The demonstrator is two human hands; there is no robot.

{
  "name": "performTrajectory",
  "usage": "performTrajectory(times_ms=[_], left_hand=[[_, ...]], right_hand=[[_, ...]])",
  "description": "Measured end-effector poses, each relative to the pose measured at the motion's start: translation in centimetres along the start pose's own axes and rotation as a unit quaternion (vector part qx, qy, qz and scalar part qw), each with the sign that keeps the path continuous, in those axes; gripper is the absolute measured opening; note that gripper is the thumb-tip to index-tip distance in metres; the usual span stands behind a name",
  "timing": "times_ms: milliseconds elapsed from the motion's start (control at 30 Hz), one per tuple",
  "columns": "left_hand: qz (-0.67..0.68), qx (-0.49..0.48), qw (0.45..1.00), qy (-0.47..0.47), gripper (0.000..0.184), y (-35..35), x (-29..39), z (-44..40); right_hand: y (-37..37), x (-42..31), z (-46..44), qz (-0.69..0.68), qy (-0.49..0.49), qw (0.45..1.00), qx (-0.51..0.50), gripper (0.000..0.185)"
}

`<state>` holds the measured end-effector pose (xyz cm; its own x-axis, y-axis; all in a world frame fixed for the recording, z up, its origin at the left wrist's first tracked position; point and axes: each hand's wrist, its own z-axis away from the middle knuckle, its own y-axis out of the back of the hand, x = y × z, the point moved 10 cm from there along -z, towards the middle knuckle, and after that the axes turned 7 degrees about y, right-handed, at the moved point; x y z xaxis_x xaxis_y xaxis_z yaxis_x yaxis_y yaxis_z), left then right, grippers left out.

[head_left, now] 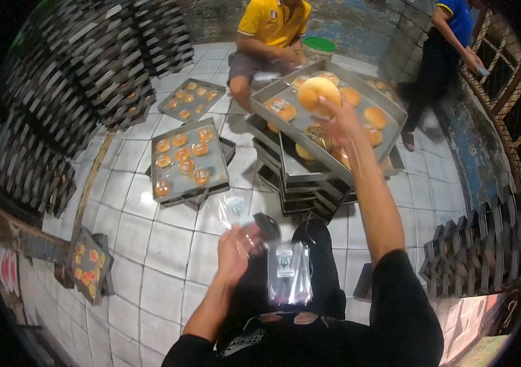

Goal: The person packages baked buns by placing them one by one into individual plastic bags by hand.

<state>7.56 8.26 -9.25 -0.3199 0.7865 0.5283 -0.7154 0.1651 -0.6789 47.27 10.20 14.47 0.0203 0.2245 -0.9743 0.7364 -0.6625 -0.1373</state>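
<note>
My right hand (339,120) is closed on a round golden bun (318,94), raised above the top metal tray (265,129) of a stack in front of me. Several more buns lie in that tray, some in clear wrapping. Lower and to the left, my left hand (235,252) grips a clear plastic bag (231,210), which is blurred and extends beyond the fingers. A bundle of clear printed bags (289,272) rests on my lap.
Trays of wrapped buns (219,174) (173,104) sit on the white tiled floor to the left. Tall stacks of dark trays (98,67) line the left; more trays (481,238) stand at right. A person in yellow (271,27) sits opposite, another in blue (456,21) stands at right.
</note>
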Motion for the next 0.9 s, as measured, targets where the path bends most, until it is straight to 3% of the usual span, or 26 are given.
performTrajectory(times_ms=[67,133,167,200,233,267,300,367,500,567,600,633,700,767,833,900], left_hand=[[0.053,0.012,0.998,0.009,0.023,0.7,1.3,-2.3],[0.106,0.058,0.993,-0.002,0.020,0.8,2.5,-3.7],[0.132,0.084,0.988,0.001,0.018,0.5,2.6,-3.9],[0.118,0.068,0.991,0.007,0.018,0.3,2.3,-5.1],[0.102,0.048,0.994,0.012,0.018,0.0,1.8,-6.2],[0.095,0.039,0.995,0.011,0.020,-1.1,1.4,-6.3],[0.085,0.028,0.996,0.013,0.023,-2.7,0.5,-6.0],[0.058,-0.002,0.998,0.021,0.032,-7.9,0.0,-2.3],[0.004,-0.074,0.992,0.105,0.040,-11.8,-2.1,1.2],[0.004,-0.100,0.990,0.098,0.039,-11.4,-2.9,1.5],[0.017,-0.086,0.991,0.099,0.039,-10.4,-3.0,1.4],[0.032,-0.071,0.992,0.095,0.038,-9.2,-2.6,1.1],[0.142,-0.146,0.967,0.152,0.045,-5.9,-2.6,-0.7],[0.100,-0.078,0.990,0.057,0.047,-4.1,-2.6,0.3],[-0.086,-0.046,0.992,-0.083,0.049,-6.3,-2.6,3.9],[-0.078,-0.073,0.987,-0.116,0.049,-7.3,-1.5,5.0]], right_hand=[[-4.2,-1.9,8.1,-0.257,-0.023,0.958,-0.123,0.062],[-6.3,-1.2,16.2,-0.192,-0.046,0.973,-0.119,0.060],[-7.1,-0.8,20.0,-0.075,-0.029,0.990,-0.119,0.055],[-7.6,-1.1,23.3,0.133,0.043,0.979,-0.148,0.051],[-8.1,0.1,26.5,0.227,0.077,0.960,-0.142,0.048],[-9.1,0.2,28.9,0.250,0.243,0.918,-0.187,0.048],[-9.7,0.2,30.7,0.253,0.293,0.898,-0.210,0.052],[-7.7,1.8,31.2,0.374,0.341,0.849,-0.156,0.056],[-7.8,-1.0,31.6,0.407,0.378,0.825,-0.101,0.053],[-10.0,-1.9,31.3,0.489,0.360,0.786,-0.116,0.048],[-10.5,-1.1,31.3,0.488,0.355,0.789,-0.114,0.044],[-11.1,0.8,31.6,0.444,0.304,0.829,-0.149,0.047],[-13.7,4.2,34.0,0.395,0.285,0.845,-0.220,0.054],[-14.5,7.0,34.1,0.388,0.274,0.842,-0.255,0.057],[-14.0,7.6,33.4,0.484,0.316,0.785,-0.225,0.054],[-14.1,6.1,32.2,0.500,0.317,0.773,-0.229,0.049]])
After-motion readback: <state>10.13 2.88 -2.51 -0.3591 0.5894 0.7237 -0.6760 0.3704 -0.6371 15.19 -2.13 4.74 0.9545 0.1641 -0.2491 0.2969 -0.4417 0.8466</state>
